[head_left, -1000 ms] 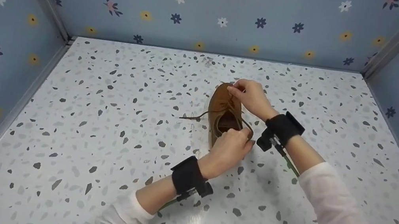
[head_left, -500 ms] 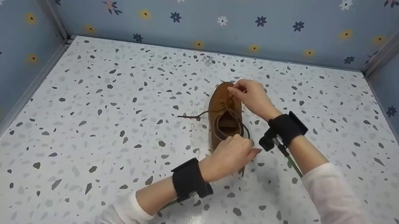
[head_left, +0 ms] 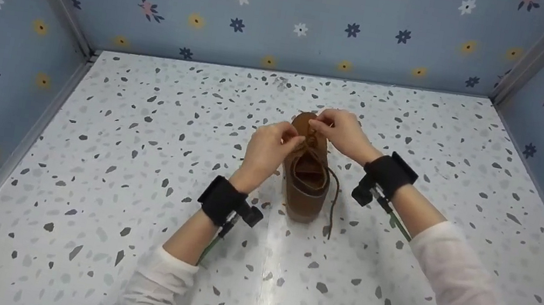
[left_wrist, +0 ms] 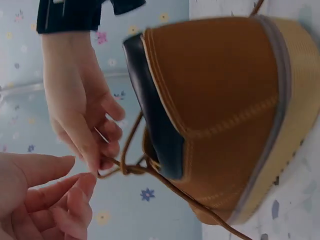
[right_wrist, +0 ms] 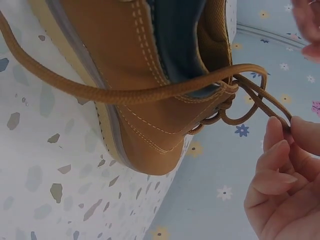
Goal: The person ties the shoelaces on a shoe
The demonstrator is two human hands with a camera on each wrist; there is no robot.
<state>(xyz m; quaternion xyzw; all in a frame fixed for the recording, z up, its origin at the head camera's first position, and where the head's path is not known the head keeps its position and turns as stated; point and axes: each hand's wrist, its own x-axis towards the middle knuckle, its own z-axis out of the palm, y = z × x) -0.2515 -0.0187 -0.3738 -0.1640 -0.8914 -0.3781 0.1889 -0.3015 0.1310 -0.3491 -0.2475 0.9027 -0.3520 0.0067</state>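
Note:
A brown lace-up shoe (head_left: 304, 196) rests upright on the speckled surface, toe pointing away, its dark-lined opening facing up. My right hand (head_left: 343, 134) is above the toe end. Its thumb and fingertips pinch a loop of the brown shoelace (right_wrist: 260, 100), as the right wrist view shows. My left hand (head_left: 267, 149) is at the shoe's left front, thumb and forefinger apart. In the left wrist view, the left hand's fingertips (left_wrist: 86, 184) come close to the pinched loop; whether they touch it is unclear. One lace end (head_left: 333, 206) trails along the shoe's right side.
Blue flower-printed panels (head_left: 272, 11) stand at the back and both sides. The white speckled surface (head_left: 134, 196) runs between them. Each wrist wears a black strap (head_left: 391, 174) with a small camera and cable.
My left hand has let go of the right lace end near the heel and moved forward and left to the shoe's front. The right hand keeps its pinch on the loop.

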